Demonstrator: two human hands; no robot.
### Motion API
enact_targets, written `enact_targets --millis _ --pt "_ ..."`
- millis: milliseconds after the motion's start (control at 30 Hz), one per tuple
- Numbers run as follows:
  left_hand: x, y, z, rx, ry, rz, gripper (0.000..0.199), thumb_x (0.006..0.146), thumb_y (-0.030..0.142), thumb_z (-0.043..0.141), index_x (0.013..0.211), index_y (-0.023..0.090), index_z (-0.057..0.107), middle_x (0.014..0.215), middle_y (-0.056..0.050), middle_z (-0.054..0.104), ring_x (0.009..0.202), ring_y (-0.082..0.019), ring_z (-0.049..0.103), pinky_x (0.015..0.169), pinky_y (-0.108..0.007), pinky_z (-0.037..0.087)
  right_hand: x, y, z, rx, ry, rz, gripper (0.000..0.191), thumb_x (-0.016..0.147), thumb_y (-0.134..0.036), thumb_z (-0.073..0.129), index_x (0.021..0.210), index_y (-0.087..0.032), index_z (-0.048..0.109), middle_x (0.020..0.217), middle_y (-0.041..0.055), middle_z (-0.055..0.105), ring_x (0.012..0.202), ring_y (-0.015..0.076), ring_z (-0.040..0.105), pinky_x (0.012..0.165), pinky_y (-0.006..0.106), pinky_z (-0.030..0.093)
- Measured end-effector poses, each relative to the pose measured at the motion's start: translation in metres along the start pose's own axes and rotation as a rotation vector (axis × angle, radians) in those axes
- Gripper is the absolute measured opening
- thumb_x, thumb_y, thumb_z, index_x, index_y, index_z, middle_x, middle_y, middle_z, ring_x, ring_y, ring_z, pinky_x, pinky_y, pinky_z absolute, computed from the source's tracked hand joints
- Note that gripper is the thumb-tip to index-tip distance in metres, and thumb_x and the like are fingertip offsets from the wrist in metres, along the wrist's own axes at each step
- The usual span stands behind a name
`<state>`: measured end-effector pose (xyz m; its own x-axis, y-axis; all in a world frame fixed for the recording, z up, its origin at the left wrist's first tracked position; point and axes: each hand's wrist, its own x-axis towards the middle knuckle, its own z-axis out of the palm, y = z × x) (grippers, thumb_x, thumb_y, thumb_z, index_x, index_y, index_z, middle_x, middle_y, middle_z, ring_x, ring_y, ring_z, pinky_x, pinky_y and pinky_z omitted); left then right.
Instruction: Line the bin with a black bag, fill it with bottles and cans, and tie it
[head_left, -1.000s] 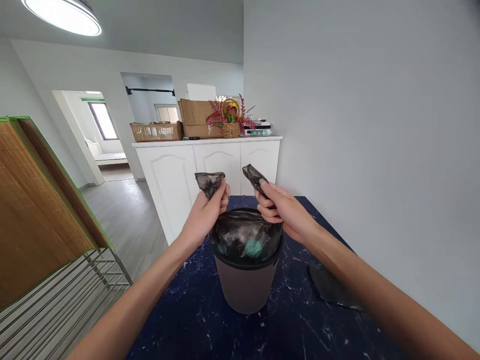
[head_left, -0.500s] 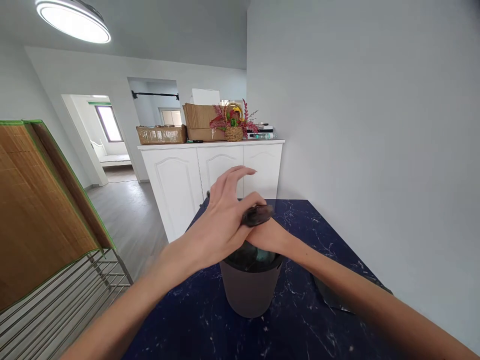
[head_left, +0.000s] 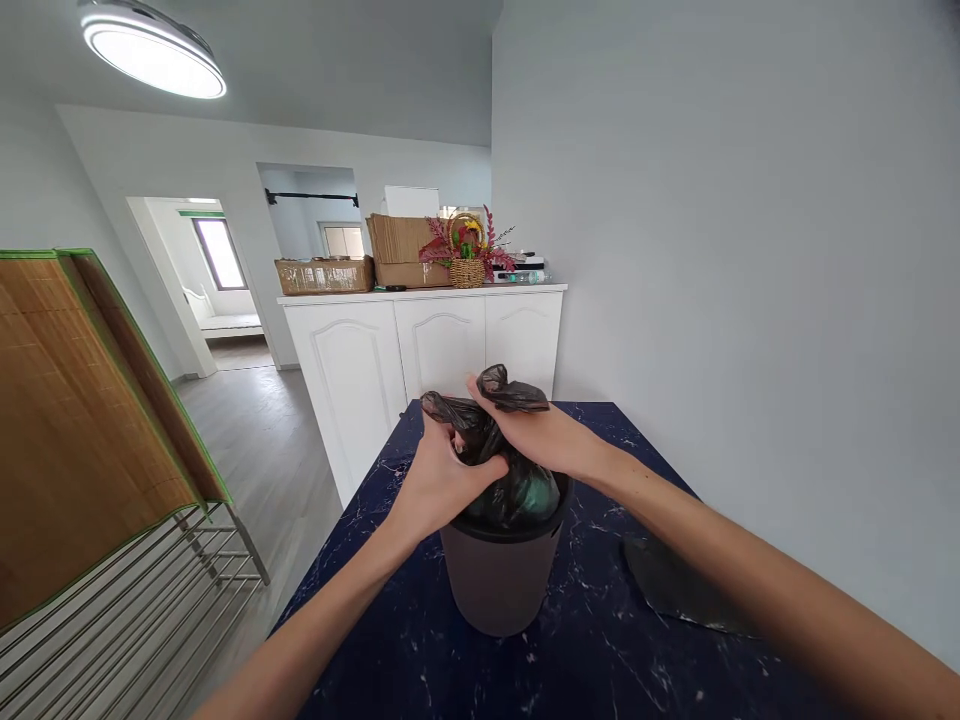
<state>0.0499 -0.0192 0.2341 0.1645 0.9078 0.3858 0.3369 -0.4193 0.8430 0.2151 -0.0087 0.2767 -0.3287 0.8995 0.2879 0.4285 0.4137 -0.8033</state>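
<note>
A dark trash can (head_left: 501, 585) stands upright on the blue marbled table. Inside it sits a black garbage bag (head_left: 517, 495), bulging a little above the rim, with something greenish showing through. My left hand (head_left: 439, 475) grips one twisted end of the bag at the left, its thumb reaching across the front. My right hand (head_left: 529, 430) is closed on the other end, which folds over the back of that hand; most of its fingers are hidden by the plastic. Between the two hands the bag's neck is gathered and crossed.
A flat black plastic piece (head_left: 675, 585) lies on the table (head_left: 382, 640) by my right forearm. Behind is a white cabinet (head_left: 349, 365) with cardboard boxes (head_left: 322, 276) and a flower basket (head_left: 467, 272). A metal rack (head_left: 202, 560) with a bamboo mat (head_left: 82, 400) stands left.
My left hand has moved down and left from above my right hand and now grips a bag end. The two black bag ends are drawn apart and show more.
</note>
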Motion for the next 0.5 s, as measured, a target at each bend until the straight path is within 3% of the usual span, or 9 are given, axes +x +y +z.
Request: enact_targets --millis 67,133,233,300,400,467,500 --pt "0.005 -0.001 -0.001 0.065 -0.058 -0.003 0.028 0.083 0.028 0.07 0.075 0.025 0.043 0.066 0.005 0.044 0.065 -0.017 0.051 0.06 -0.03 0.041 -0.002 0.004 -0.007 0.028 -0.029 -0.077 0.029 0.101 -0.046 0.059 0.093 -0.025 0.076 0.092 0.0048 0.078 0.108 0.0309 0.07 0.09 0.042 0.059" --pt "0.009 -0.002 -0.003 0.05 -0.122 0.053 0.029 0.087 0.029 0.062 0.066 0.023 0.044 0.065 0.003 0.045 0.066 -0.017 0.05 0.065 -0.032 0.043 -0.005 0.009 -0.015 0.1 -0.065 -0.14 0.024 0.099 -0.044 0.063 0.089 -0.026 0.075 0.085 0.0028 0.074 0.102 0.0279 0.07 0.088 0.042 0.06" --pt "0.016 -0.004 -0.007 -0.058 -0.245 0.134 0.018 0.09 0.028 0.058 0.074 0.022 0.063 0.08 -0.002 0.064 0.084 -0.022 0.061 0.084 -0.036 0.049 -0.009 0.016 -0.031 0.195 -0.152 -0.205 0.025 0.098 -0.05 0.066 0.094 -0.027 0.074 0.092 0.0025 0.074 0.098 0.024 0.069 0.09 0.044 0.061" --pt "0.02 -0.005 -0.009 -0.13 -0.307 0.106 0.017 0.089 0.026 0.057 0.077 0.022 0.069 0.086 -0.003 0.068 0.091 -0.023 0.063 0.09 -0.036 0.05 -0.012 0.018 -0.043 0.182 -0.249 -0.251 0.026 0.099 -0.049 0.064 0.092 -0.026 0.072 0.093 0.0024 0.073 0.095 0.0219 0.067 0.088 0.042 0.06" --pt "0.025 -0.008 -0.01 -0.244 -0.321 0.032 0.017 0.088 0.024 0.057 0.075 0.022 0.067 0.086 -0.002 0.066 0.089 -0.02 0.062 0.087 -0.031 0.049 -0.018 0.018 -0.057 0.043 -0.358 -0.354 0.018 0.099 -0.033 0.059 0.085 -0.024 0.065 0.086 0.0005 0.069 0.085 0.0189 0.064 0.079 0.034 0.055" --pt "0.027 -0.011 -0.009 -0.284 -0.292 -0.009 0.015 0.09 0.026 0.056 0.078 0.022 0.064 0.083 0.0 0.062 0.083 -0.018 0.058 0.078 -0.028 0.046 -0.022 0.019 -0.059 -0.047 -0.308 -0.385 0.009 0.095 -0.021 0.056 0.094 -0.024 0.064 0.088 0.0001 0.07 0.084 0.0183 0.066 0.077 0.032 0.051" --pt "0.027 -0.012 -0.009 -0.29 -0.271 -0.019 0.014 0.091 0.027 0.055 0.081 0.022 0.063 0.082 0.001 0.06 0.079 -0.017 0.055 0.074 -0.027 0.044 -0.024 0.021 -0.058 -0.087 -0.236 -0.382 0.014 0.093 -0.017 0.056 0.101 -0.025 0.064 0.092 0.0005 0.072 0.086 0.0186 0.068 0.078 0.032 0.051"
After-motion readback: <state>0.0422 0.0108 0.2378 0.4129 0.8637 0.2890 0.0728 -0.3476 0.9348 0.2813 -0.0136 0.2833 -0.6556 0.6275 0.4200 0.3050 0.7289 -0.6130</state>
